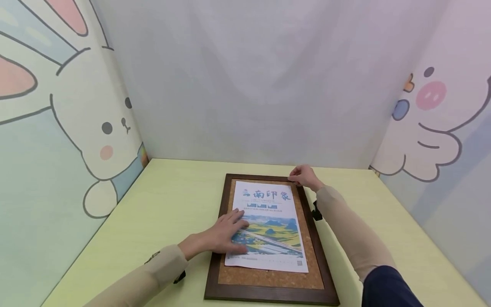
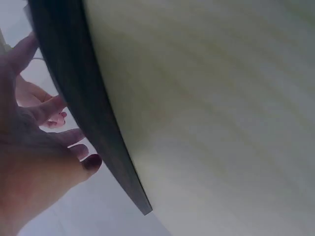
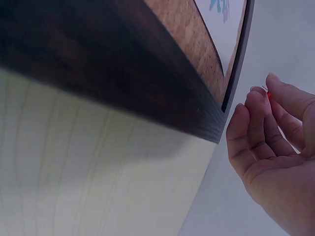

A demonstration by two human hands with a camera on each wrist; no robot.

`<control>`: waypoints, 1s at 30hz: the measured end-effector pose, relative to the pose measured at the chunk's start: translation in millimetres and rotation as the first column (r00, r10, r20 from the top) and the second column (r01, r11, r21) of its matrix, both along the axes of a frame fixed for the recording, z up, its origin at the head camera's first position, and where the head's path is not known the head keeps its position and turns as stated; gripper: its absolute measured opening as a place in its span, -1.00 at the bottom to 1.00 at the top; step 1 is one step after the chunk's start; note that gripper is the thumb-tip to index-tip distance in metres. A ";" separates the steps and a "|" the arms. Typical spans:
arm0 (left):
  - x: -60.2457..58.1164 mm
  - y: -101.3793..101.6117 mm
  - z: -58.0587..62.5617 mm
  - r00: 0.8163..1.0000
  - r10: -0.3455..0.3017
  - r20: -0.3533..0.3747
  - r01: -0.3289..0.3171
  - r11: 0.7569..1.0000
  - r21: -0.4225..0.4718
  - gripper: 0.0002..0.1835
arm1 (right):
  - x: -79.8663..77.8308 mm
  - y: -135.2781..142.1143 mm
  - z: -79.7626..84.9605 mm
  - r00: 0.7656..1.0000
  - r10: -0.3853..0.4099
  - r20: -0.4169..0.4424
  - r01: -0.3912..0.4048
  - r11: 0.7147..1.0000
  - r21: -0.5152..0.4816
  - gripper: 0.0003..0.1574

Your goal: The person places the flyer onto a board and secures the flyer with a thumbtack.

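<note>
A printed poster (image 1: 264, 213) with blue Chinese lettering and a landscape picture lies on a dark-framed corkboard (image 1: 272, 279). On the poster's left side, my left hand (image 1: 224, 234) rests with its fingers spread. My right hand (image 1: 305, 176) is over the board's far right corner, close to the poster's upper right corner. In the right wrist view, that hand pinches a small red pushpin (image 3: 268, 94) between thumb and fingers, its thin metal point showing. The dark wooden frame (image 2: 83, 93) hides part of the left fingers in the left wrist view.
Beneath the board is a pale yellow-green table (image 1: 172, 192). A grey-white curtain (image 1: 253, 85) hangs behind it. Side walls carry a cartoon rabbit (image 1: 88, 128) on the left and another cartoon animal (image 1: 441, 106) on the right.
</note>
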State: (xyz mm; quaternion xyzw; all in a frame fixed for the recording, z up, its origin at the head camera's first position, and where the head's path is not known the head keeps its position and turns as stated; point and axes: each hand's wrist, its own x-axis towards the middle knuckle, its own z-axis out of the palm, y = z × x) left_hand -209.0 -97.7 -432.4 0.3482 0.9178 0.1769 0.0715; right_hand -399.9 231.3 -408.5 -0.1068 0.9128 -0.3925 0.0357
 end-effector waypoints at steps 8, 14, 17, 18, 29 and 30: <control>1.2 -1.0 -0.5 0.999 -0.032 0.001 0.032 0.999 -0.017 -0.17 | -9.5 -31.0 -8.4 0.999 0.018 -0.040 -0.015 0.998 0.054 -0.79; 2.1 1.4 1.1 0.999 -0.036 -0.006 0.036 0.999 -0.029 -0.17 | -9.5 -45.6 -6.8 0.999 0.032 -0.024 -0.031 0.998 0.045 -0.80; 3.0 2.3 1.7 1.000 -0.025 -0.005 0.025 0.999 -0.036 -0.16 | -9.9 -51.8 -5.7 0.998 0.052 -0.019 -0.051 0.998 0.044 -0.80; 3.2 2.5 1.7 1.000 -0.022 -0.004 0.022 0.999 -0.039 -0.16 | -10.1 -53.9 -5.5 0.998 0.056 -0.018 -0.055 0.998 0.042 -0.80; 3.5 2.3 -2.7 1.000 -0.005 0.016 0.006 0.999 -0.052 -0.14 | -14.7 -68.8 -12.2 0.994 0.102 0.036 -0.105 0.991 0.086 -0.82; 3.5 2.3 -3.0 1.000 -0.005 0.018 0.006 0.999 -0.054 -0.14 | -15.3 -69.5 -13.1 0.993 0.109 0.038 -0.112 0.990 0.090 -0.82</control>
